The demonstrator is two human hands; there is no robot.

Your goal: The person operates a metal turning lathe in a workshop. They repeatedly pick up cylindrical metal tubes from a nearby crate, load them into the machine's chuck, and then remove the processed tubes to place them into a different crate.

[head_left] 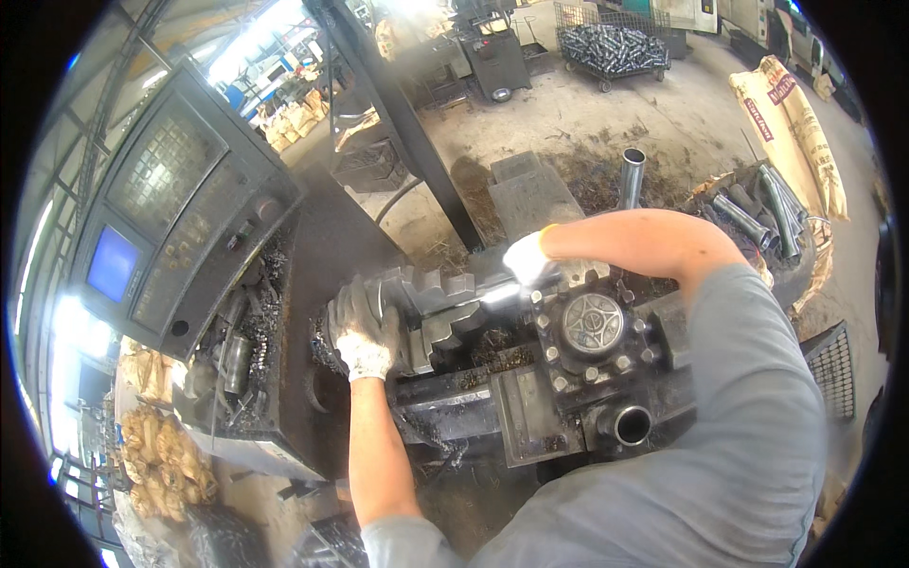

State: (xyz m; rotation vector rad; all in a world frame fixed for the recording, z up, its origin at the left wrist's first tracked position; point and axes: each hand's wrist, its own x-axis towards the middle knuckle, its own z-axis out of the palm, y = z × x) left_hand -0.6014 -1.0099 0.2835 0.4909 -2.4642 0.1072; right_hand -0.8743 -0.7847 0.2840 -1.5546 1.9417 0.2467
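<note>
My left hand (362,326), in a grey-coated work glove, lies on the lathe chuck (408,334) with its fingers spread. A bright metal workpiece (501,292) extends from the stepped chuck jaws (454,323). My right hand (529,259), in a white glove, is at the outer end of that workpiece; glare and the turned wrist hide its fingers, so its hold cannot be told. Close beside it stands the square tool post (593,326) with a round cap and several bolts. A short round tube (632,426) sticks out of the carriage nearer my body.
On the left rises the machine's control panel (170,192) with a lit screen, above a ledge of metal chips and parts. A steel tube (630,177) stands upright beyond my right arm. Metal tubes (777,206) lie at right beside paper sacks (795,135). A wire cart (614,46) stands behind.
</note>
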